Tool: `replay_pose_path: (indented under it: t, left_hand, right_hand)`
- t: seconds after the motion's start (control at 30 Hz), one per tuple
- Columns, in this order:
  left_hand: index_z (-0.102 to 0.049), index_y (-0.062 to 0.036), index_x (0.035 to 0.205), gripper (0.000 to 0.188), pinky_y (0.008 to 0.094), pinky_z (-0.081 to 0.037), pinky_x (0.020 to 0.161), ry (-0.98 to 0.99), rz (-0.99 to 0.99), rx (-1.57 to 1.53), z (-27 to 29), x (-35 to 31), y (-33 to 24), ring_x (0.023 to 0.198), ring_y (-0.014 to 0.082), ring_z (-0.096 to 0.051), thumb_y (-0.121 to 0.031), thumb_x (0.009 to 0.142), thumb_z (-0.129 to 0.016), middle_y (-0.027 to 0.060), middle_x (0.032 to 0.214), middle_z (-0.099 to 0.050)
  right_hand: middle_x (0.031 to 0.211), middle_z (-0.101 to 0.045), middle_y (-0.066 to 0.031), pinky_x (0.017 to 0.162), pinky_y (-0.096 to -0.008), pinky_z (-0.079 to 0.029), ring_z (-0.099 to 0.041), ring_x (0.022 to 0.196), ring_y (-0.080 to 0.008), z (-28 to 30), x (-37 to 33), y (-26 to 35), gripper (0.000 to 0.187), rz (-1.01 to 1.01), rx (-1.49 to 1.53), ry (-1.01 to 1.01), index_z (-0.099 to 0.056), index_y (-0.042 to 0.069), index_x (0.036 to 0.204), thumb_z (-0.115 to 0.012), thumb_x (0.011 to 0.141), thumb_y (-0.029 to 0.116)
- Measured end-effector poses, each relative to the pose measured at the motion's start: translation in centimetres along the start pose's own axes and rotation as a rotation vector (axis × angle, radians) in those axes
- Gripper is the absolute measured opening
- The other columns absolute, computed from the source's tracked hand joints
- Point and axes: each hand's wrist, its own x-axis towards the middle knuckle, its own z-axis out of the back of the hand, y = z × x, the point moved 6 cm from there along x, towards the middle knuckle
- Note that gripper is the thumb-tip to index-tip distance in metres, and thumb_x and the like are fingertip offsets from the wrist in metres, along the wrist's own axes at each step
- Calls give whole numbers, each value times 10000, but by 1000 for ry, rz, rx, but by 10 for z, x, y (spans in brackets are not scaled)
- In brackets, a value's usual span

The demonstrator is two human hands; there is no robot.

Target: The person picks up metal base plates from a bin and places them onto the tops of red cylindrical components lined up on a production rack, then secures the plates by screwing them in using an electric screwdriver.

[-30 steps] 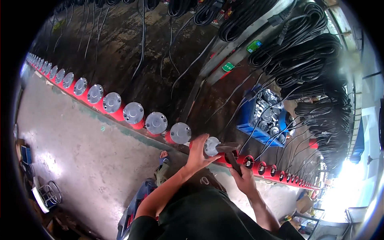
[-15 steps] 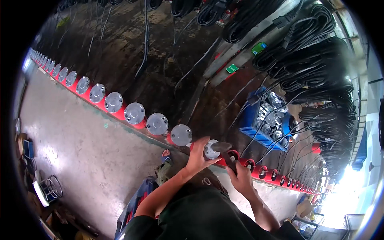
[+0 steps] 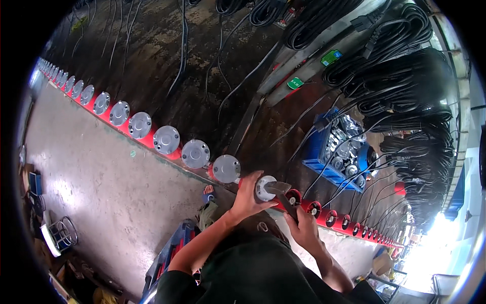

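Note:
My left hand (image 3: 244,201) wraps round the top of a red cylinder, beside the round silver metal cap (image 3: 262,189) that sits on it. In my right hand (image 3: 305,228) is a hammer (image 3: 287,202), held by its dark handle. The hammer's head lies over the right part of that cap; whether it touches cannot be told. To the left stands a long row of red cylinders with silver caps, the nearest cap (image 3: 226,168) close to my left hand. On the right, the row goes on with uncapped red cylinders (image 3: 314,209), dark inside with a pale part in the middle.
A blue bin (image 3: 329,175) full of silver metal parts stands on the dark worktable (image 3: 152,76). Bundles of coiled black cables (image 3: 410,96) hang along the right and far side, their loose ends trailing across the table. A wire-frame stool (image 3: 63,233) is on the floor at left.
The hammer head has shifted slightly against the cap. My left hand keeps its grip on the same cylinder. The view has moved a little.

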Motion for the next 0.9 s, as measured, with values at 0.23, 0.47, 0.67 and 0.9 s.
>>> replay_pose_path:
  t: [0.23,0.47,0.67,0.9]
  left_hand:
    - [-483,-4,1458,1040,472,-467,1071,-14,-22,29,-1,-5,2,1236,414,-600,-306,614,-1011,219,1370,-601]
    - [-489,-12,1453,1026,474,-471,1070,4,-10,59,-3,-5,2,1245,410,-595,-307,621,-1011,219,1380,-592]
    - [-487,-20,1461,1019,469,-501,1068,42,-5,85,-3,-3,6,1276,409,-586,-312,639,-1014,206,1398,-587]
    - [-539,-21,1409,1015,468,-476,1040,-39,-11,59,1,1,-2,1210,412,-613,-365,584,-1020,220,1335,-618]
  right_hand:
    - [693,-600,-228,546,-450,-442,-642,625,-420,1,1,1,265,15,26,-23,-571,-4,969,-702,1001,224]
    - [695,-601,-226,547,-447,-443,-633,612,-414,-4,-1,-4,249,-1,12,37,-587,-7,1001,-697,1003,217]
    - [684,-602,-225,550,-441,-445,-644,606,-383,-22,2,-15,262,54,-80,-11,-585,-23,1027,-691,1004,216]
    - [718,-639,-232,558,-460,-472,-675,653,-424,9,0,18,266,79,25,-75,-610,-16,1030,-705,1002,231]
